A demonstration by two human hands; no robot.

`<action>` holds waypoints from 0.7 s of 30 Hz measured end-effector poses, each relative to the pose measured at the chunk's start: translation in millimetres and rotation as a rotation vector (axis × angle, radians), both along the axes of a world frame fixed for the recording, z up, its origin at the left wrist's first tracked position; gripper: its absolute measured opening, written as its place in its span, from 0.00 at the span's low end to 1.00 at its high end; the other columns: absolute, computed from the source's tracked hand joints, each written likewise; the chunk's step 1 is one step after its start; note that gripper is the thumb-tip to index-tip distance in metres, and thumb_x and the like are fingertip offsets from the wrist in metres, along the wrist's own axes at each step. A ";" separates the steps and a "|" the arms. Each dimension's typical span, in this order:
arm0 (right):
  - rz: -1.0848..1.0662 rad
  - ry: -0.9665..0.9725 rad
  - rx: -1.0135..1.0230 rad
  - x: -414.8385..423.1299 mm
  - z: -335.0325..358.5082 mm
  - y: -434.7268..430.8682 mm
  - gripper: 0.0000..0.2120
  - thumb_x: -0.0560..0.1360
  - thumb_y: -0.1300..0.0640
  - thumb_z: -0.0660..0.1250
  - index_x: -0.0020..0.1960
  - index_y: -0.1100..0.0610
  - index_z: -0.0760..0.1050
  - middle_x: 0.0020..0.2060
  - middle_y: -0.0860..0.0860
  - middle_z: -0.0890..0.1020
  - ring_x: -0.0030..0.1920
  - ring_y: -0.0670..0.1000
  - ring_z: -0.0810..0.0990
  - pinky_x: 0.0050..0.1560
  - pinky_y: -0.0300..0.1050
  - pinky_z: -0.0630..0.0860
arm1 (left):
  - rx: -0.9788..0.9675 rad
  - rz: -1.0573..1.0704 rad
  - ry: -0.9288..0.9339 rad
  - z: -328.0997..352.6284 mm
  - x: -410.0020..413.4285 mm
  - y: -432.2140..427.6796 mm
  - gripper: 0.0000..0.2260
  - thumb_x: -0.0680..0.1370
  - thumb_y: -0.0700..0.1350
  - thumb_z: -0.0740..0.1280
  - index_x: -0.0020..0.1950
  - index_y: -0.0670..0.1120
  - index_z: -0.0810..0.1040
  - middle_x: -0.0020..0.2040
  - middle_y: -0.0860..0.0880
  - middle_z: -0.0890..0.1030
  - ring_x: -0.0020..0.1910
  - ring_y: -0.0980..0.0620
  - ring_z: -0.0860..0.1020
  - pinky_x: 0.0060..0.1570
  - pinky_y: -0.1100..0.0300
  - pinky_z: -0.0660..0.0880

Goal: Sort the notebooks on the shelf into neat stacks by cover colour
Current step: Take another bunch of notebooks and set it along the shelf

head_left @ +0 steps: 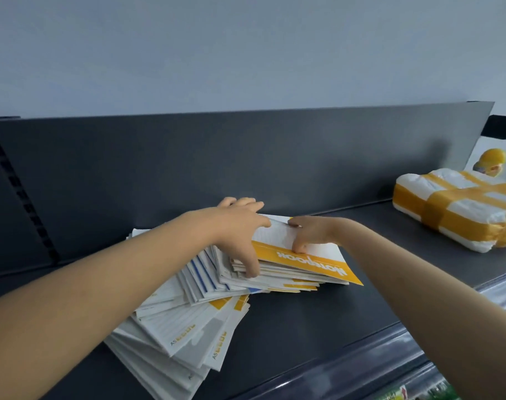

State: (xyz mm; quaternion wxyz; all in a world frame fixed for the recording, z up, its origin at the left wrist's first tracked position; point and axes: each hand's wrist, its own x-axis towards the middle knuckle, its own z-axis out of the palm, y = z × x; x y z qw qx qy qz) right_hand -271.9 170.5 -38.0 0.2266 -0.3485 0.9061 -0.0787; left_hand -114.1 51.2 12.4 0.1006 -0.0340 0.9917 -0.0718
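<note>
Centre frame: my left hand (240, 235) clasps the upper notebooks (277, 277) of a fanned pile (174, 327); my right hand (311, 235) pinches the yellow-banded top notebook (312, 262).

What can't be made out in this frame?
Head view:
- Lower covers in the pile: hidden by those on top.
- Right hand: grip or mere press, contact hidden under it.
- Parcel: cut by right edge.
- Yellow figure: blurred, half behind parcel.
- Goods below: blurred, cut by bottom edge.
</note>
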 end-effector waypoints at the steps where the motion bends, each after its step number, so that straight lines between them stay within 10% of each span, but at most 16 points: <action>1: -0.009 -0.022 -0.007 -1.4 2.2 -0.4 0.32 0.68 0.57 0.70 0.70 0.56 0.66 0.66 0.52 0.70 0.67 0.56 0.67 0.67 0.51 0.66 | 0.004 -0.013 0.029 1.2 1.0 -1.7 0.44 0.66 0.61 0.74 0.77 0.56 0.58 0.80 0.52 0.49 0.78 0.51 0.44 0.74 0.53 0.45; 6: -0.039 -0.161 0.072 -9.3 10.8 10.2 0.40 0.50 0.38 0.79 0.58 0.53 0.76 0.58 0.51 0.79 0.56 0.52 0.78 0.68 0.52 0.67 | 0.052 0.047 0.087 6.2 3.4 -23.5 0.39 0.62 0.64 0.75 0.71 0.59 0.68 0.74 0.57 0.62 0.75 0.51 0.58 0.71 0.53 0.56; 11: -0.267 -0.214 -0.049 -5.7 -1.8 19.5 0.53 0.49 0.35 0.80 0.68 0.54 0.68 0.61 0.52 0.76 0.58 0.55 0.77 0.56 0.51 0.77 | -0.048 0.187 0.265 -7.4 5.0 -36.5 0.19 0.74 0.52 0.67 0.63 0.51 0.74 0.62 0.52 0.75 0.59 0.49 0.75 0.58 0.54 0.71; 16: -0.350 -0.252 0.046 3.1 2.9 34.4 0.52 0.48 0.29 0.77 0.65 0.53 0.69 0.53 0.51 0.80 0.46 0.51 0.83 0.40 0.42 0.71 | 0.093 0.420 0.178 -21.0 -1.3 -26.7 0.16 0.79 0.57 0.62 0.42 0.46 0.74 0.41 0.50 0.76 0.42 0.48 0.75 0.39 0.58 0.69; 21: -0.576 -0.404 -0.130 4.2 2.1 45.9 0.54 0.53 0.41 0.82 0.72 0.57 0.62 0.59 0.57 0.73 0.52 0.58 0.76 0.48 0.53 0.76 | 0.291 0.511 0.117 -18.7 -16.5 -5.1 0.14 0.79 0.41 0.55 0.33 0.45 0.62 0.35 0.48 0.64 0.32 0.52 0.62 0.34 0.58 0.60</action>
